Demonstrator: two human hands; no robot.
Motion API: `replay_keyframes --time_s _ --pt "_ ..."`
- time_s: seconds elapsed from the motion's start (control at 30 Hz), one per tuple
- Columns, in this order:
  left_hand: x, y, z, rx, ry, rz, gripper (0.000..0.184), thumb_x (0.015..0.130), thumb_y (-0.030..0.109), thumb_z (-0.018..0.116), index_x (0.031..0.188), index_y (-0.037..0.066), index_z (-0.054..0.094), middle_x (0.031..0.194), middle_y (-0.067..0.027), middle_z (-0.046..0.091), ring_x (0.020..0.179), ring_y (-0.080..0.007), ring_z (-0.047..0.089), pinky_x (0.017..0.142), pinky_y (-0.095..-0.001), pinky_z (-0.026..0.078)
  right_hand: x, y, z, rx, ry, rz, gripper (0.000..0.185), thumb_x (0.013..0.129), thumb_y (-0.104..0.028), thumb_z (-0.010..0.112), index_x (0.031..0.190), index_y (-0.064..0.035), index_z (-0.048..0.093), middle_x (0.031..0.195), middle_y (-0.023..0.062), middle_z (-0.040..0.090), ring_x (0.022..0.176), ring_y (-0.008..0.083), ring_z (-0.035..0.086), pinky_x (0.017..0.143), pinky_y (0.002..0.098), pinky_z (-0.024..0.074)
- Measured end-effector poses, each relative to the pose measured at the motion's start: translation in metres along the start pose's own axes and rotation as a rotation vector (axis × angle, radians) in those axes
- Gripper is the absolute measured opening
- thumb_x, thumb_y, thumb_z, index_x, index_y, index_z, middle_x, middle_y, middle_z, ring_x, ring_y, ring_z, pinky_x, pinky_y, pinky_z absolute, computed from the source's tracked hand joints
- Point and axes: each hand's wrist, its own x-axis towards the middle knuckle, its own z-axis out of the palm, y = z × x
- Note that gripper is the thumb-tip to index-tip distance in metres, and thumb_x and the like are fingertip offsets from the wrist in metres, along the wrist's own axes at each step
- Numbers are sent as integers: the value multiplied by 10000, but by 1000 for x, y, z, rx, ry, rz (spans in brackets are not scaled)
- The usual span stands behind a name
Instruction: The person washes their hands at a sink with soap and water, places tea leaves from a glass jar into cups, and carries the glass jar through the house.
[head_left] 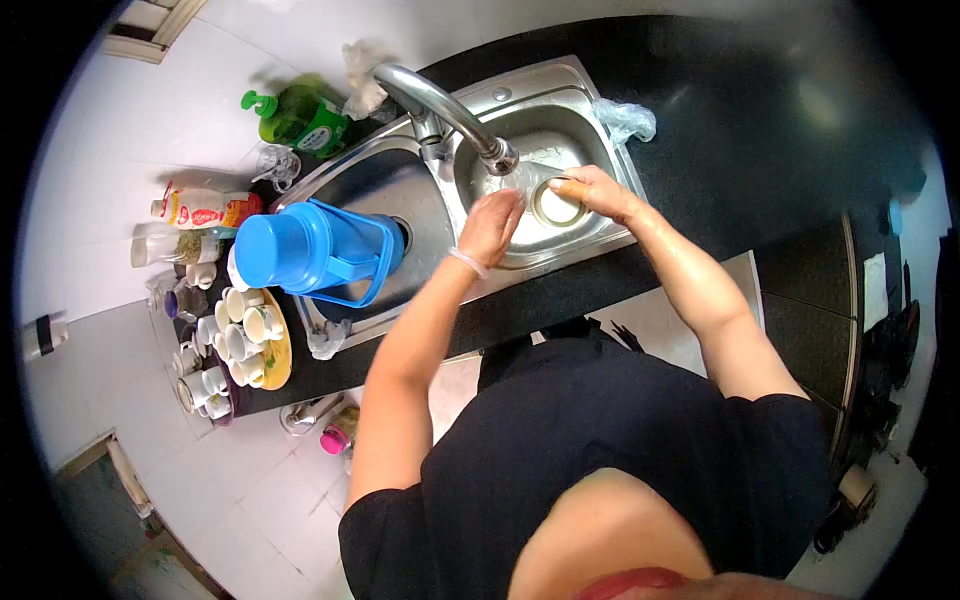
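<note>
In the right basin of the steel sink point(590, 240), my right hand point(598, 193) grips a small round cup point(560, 208) by its rim, thumb over the edge. The cup's pale inside faces up, ringed by a darker rim. My left hand point(492, 225) is just left of the cup, under the curved faucet point(445, 105). Its fingers are bent and close together; anything inside them is hidden. A pale band circles the left wrist. Water appears to run from the spout beside the left fingers.
A blue thermos jug point(320, 250) stands over the left basin. Left of it, several cups point(240, 340) crowd a yellow tray point(277, 360). Behind are a green soap bottle point(305, 118) and a red-labelled bottle point(210, 207). A clear plastic bag point(627, 120) lies at the sink's right edge.
</note>
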Motion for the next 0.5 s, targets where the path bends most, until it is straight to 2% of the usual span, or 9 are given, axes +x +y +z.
replay_keyframes --time_s 0.03,0.1,0.13,0.23,0.27,0.37,0.4,0.47,0.5 --pt "5 1 -9 14 -134 -19 292 917 242 420 1002 9 573 934 -215 591 932 -383 547 897 -445 380 1 -4 -3 -59 -32 -4 332 865 -327 571 713 -33 559 646 -19 504 624 70 454 562 243 384" --pt "19 3 -24 44 -396 -63 273 906 230 439 976 9 583 914 -211 600 925 -386 552 884 -436 398 1 -11 -5 -399 -40 -83 407 848 -393 554 754 2 573 700 101 568 664 188 533 609 313 429" --pt "27 2 -14 -42 -402 -277 243 895 190 446 911 -7 587 835 -164 632 833 -316 601 779 -381 459 2 -13 -4 -568 -45 -123 452 840 -426 546 774 20 581 727 160 601 684 247 572 632 348 452" --pt "47 3 2 -736 -72 -949 246 905 130 381 895 -18 577 827 -173 619 801 -279 604 651 -345 495 -3 -16 12 -657 67 -210 492 839 -453 518 828 35 573 818 247 598 778 379 585 703 425 458" --pt "50 1 3 -920 58 -999 233 896 108 369 920 -28 556 819 -167 617 782 -268 607 646 -339 498 -5 -21 15 -705 12 -120 489 847 -447 503 867 38 565 893 266 599 859 415 576 752 459 449" --pt "57 -1 8 -1469 465 -1104 227 871 44 334 996 -58 493 792 -150 612 723 -236 613 633 -322 506 -1 -4 28 -813 99 -224 474 852 -425 503 846 44 571 882 259 607 843 389 590 738 426 459" --pt "53 0 10 -1389 441 -1028 205 884 76 393 994 -30 531 843 -141 617 762 -247 617 681 -319 507 1 -6 23 -719 86 -184 462 856 -416 503 845 40 576 865 242 612 821 357 595 726 405 459" --pt "38 3 10 -710 316 -704 220 884 108 444 1044 4 552 864 -118 619 772 -251 612 703 -317 501 5 -11 14 -522 56 -101 439 863 -399 503 842 32 585 831 209 622 776 293 604 700 362 458" --pt "34 8 6 -375 246 -534 232 883 124 469 1069 22 563 875 -106 620 777 -253 610 714 -316 498 -3 -27 12 -246 48 -126 398 877 -371 504 858 16 598 779 132 613 730 181 557 672 306 439"
